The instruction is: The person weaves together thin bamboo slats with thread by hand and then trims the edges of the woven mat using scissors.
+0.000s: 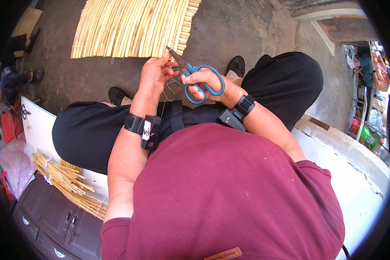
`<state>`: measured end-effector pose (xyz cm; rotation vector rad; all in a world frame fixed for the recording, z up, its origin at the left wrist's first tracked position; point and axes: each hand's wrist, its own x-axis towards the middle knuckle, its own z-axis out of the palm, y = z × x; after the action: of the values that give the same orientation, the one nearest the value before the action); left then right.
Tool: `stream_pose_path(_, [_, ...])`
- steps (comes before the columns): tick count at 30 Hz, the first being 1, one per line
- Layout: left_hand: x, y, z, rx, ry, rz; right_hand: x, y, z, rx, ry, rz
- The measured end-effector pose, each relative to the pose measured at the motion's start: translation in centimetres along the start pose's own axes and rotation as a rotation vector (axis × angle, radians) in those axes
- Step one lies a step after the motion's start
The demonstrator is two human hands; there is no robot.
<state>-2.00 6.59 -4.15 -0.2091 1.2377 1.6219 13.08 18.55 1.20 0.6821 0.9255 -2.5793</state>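
Note:
A pair of blue-handled scissors (217,89) is in my right hand (207,83), its fingers through the loops. The dark blades point up and left to the near right corner of a mat of pale stalks (134,28). My left hand (155,73) is beside the blade tips at that corner, fingers pinched together; what they grip is too small to make out, perhaps thread. Loose thread (171,89) hangs in loops between my two hands.
A tied bundle of thin stalks (67,180) lies at the left by a white surface (37,115) and a dark cabinet (69,227). Another person's shoe (37,76) shows at far left. Scissors-like black handles (25,113) rest on the white surface. Bags (370,136) stand at far right.

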Motion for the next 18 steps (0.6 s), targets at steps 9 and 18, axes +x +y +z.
stream_pose_path(9, [-0.1, 0.2, -0.1, 0.001, -0.043, -0.010, 0.0, -1.7, 1.8, 0.613, -0.105, 0.190])
stream_pose_path(18, [-0.4, 0.5, 0.2, 0.016, -0.018, -0.030, 1.0, 0.3, -1.2, -0.805, 0.337, -0.179])
